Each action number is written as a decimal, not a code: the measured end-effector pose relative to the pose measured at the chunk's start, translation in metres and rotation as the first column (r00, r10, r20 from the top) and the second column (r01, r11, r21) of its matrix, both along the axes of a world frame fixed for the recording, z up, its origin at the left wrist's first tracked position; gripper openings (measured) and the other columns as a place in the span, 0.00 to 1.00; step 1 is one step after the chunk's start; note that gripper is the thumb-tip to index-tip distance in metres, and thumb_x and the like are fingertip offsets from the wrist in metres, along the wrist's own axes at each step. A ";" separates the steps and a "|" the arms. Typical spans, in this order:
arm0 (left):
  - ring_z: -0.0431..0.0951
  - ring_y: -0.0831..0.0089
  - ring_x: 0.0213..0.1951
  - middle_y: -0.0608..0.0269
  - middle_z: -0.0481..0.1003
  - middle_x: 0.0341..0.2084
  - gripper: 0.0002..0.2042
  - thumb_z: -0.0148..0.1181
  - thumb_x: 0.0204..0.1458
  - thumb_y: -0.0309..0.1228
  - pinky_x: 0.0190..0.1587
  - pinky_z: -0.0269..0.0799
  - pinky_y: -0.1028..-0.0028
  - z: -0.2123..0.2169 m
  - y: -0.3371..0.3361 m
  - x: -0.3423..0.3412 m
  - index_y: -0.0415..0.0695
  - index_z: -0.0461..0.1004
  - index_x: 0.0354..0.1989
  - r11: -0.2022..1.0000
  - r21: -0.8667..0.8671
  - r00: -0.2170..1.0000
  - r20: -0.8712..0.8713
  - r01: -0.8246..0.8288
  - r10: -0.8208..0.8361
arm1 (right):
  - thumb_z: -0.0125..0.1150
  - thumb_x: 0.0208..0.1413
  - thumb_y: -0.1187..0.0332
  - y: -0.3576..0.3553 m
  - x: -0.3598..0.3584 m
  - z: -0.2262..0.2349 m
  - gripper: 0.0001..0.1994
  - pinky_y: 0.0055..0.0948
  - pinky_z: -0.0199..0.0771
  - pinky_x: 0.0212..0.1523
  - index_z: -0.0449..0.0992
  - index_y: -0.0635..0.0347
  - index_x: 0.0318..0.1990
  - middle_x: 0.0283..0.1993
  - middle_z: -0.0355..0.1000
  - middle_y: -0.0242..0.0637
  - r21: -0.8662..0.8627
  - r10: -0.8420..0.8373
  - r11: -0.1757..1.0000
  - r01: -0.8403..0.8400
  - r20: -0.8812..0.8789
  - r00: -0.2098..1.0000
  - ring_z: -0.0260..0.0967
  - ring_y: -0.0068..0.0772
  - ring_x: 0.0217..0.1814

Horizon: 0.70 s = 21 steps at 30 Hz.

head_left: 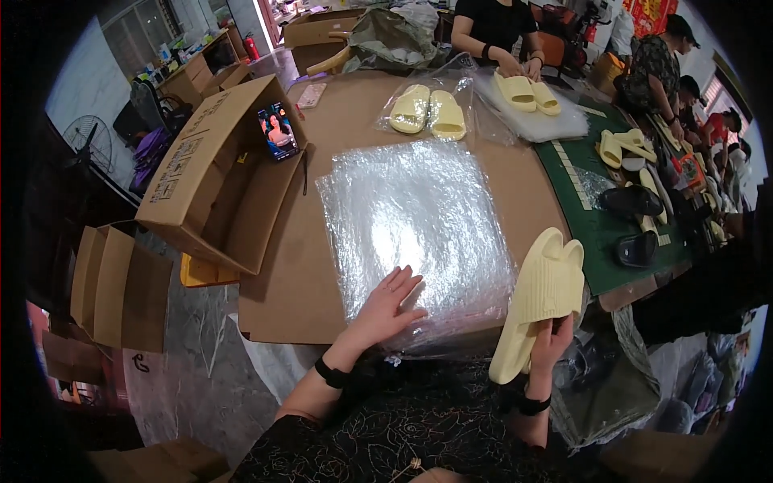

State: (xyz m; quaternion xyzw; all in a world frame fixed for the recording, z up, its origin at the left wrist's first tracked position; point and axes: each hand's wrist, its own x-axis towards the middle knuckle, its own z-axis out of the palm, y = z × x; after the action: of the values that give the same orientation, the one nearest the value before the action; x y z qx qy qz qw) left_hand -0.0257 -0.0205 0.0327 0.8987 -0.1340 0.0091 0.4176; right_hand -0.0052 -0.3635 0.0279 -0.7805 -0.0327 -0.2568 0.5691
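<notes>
A stack of clear plastic bags (419,201) lies on the brown table in front of me. My left hand (388,304) rests on the stack's near part with its fingers stretched out, holding nothing. At the right, my right hand (552,342) grips a pair of pale yellow slide sandals (547,278) laid together, lifted by the table's near right edge. My fingers go partly out of sight beneath the sandals' straps. Further off, another yellow pair (428,111) sits in a clear bag.
An open cardboard box (217,177) stands on its side at the left, a lit phone (278,131) against it. Across the table a person's hands (519,64) handle yellow sandals (527,92) on stacked bags. At the right, a green conveyor belt (592,233) carries sandals and dark slides (636,248).
</notes>
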 end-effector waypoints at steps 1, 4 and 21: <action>0.55 0.48 0.70 0.50 0.63 0.67 0.27 0.62 0.57 0.41 0.70 0.56 0.58 0.002 -0.005 -0.001 0.44 0.69 0.64 0.975 0.200 0.993 0.086 -0.093 0.077 | 0.55 0.63 0.72 -0.001 -0.001 -0.002 0.13 0.27 0.71 0.46 0.70 0.71 0.51 0.44 0.74 0.38 0.001 -0.001 1.000 0.001 0.000 1.000 0.71 0.26 0.44; 0.58 0.49 0.69 0.50 0.64 0.66 0.26 0.66 0.53 0.39 0.68 0.61 0.59 -0.009 -0.004 0.001 0.46 0.72 0.60 0.960 0.260 0.993 0.086 -0.104 0.084 | 0.54 0.63 0.73 0.003 -0.003 0.002 0.13 0.27 0.71 0.45 0.70 0.71 0.51 0.45 0.75 0.39 0.034 0.021 0.999 -0.021 0.002 1.000 0.71 0.27 0.44; 0.76 0.54 0.51 0.53 0.79 0.46 0.12 0.57 0.59 0.33 0.54 0.72 0.62 -0.009 -0.006 0.018 0.44 0.80 0.48 0.932 -0.137 0.933 0.085 -0.337 0.350 | 0.63 0.59 0.67 0.005 -0.008 0.006 0.19 0.32 0.73 0.47 0.72 0.72 0.52 0.47 0.76 0.46 -0.234 0.115 0.967 -0.103 0.041 0.992 0.75 0.40 0.49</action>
State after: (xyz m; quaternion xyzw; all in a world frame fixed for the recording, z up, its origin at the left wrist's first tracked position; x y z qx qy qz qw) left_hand -0.0074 -0.0268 0.0241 0.8796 0.0039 0.1385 0.4550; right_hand -0.0133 -0.3585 0.0334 -0.8312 -0.1209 -0.2408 0.4864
